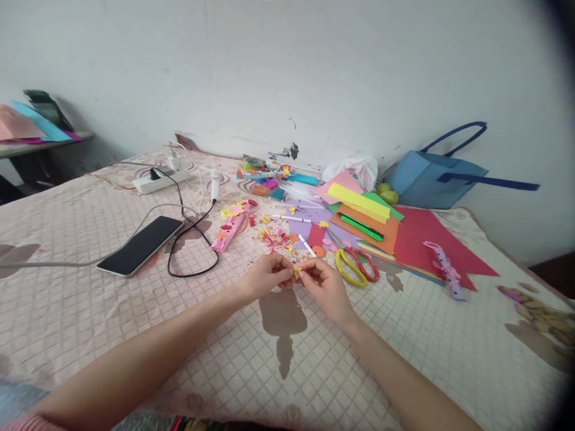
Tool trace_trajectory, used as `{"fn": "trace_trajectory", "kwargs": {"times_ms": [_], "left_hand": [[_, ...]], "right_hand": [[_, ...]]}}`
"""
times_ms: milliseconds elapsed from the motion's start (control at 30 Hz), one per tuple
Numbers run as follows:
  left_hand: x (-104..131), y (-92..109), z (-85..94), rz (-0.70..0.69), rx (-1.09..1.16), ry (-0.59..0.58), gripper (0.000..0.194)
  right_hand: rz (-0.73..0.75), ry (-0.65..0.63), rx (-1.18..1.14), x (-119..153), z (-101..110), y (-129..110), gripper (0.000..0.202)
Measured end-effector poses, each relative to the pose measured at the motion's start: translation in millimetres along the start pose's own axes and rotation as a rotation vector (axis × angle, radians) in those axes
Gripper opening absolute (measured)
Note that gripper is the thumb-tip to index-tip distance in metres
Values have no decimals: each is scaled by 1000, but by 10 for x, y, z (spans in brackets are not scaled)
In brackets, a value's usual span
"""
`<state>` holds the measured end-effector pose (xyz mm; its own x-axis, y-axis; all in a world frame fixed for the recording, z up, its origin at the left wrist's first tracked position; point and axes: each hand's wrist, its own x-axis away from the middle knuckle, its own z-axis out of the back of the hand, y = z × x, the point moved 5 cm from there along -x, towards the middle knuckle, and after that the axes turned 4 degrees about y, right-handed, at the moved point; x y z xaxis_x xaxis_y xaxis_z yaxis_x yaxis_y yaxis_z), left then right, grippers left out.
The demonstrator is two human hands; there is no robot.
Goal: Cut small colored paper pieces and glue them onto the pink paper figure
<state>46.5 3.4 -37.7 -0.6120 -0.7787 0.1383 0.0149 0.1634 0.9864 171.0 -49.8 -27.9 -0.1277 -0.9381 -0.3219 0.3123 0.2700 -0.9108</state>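
Between my fingertips is a small yellow paper piece (297, 273), too small to make out its exact shape. My left hand (268, 276) pinches it from one side and my right hand (324, 284) from the other, both just above the patterned tablecloth (215, 335). Just beyond my hands lie many tiny pink, red and yellow paper scraps (275, 239). Scissors with one yellow and one red handle (354, 268) rest to the right of my right hand. A white stick-like pen (307, 245) lies right behind my fingers.
At left are a phone (141, 245), a looping black cable (169, 257) and a power strip (162, 181). Coloured paper sheets (431, 239), a green cutter (360, 227) and a blue bag (435, 176) occupy the right. A pink decorated paper strip (229, 234) lies left of the scraps.
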Motion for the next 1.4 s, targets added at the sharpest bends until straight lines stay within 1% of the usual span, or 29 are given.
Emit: {"fn": "trace_trajectory", "kwargs": {"times_ms": [133, 233, 433, 567, 667, 767, 933, 1000, 1200, 1333, 1400], "left_hand": [[13, -1, 0, 55, 37, -29, 20], [24, 6, 13, 73, 63, -37, 21], [18, -43, 69, 162, 135, -28, 20], [20, -42, 78, 201, 239, -57, 24], [28, -33, 70, 224, 289, -73, 27], [33, -36, 71, 236, 296, -58, 26], [33, -46, 77, 238, 291, -35, 25], [33, -46, 77, 237, 285, -28, 26], [34, -61, 81, 218, 235, 37, 27], [45, -74, 44, 236, 258, 14, 27], [54, -61, 32, 234, 251, -7, 28]], "right_hand": [[205, 23, 163, 20, 19, -158, 11], [326, 2, 257, 43, 18, -217, 16], [465, -102, 369, 76, -5, -158, 26], [518, -104, 419, 79, 6, -134, 30], [540, -90, 429, 82, 17, -154, 31], [544, -91, 429, 88, 11, -178, 31], [456, -32, 369, 76, 4, -173, 29], [448, -25, 358, 74, -8, -168, 28], [477, -16, 394, 71, -20, -139, 23], [465, 7, 387, 79, -13, -168, 17], [412, 34, 339, 78, 2, -197, 14]]}}
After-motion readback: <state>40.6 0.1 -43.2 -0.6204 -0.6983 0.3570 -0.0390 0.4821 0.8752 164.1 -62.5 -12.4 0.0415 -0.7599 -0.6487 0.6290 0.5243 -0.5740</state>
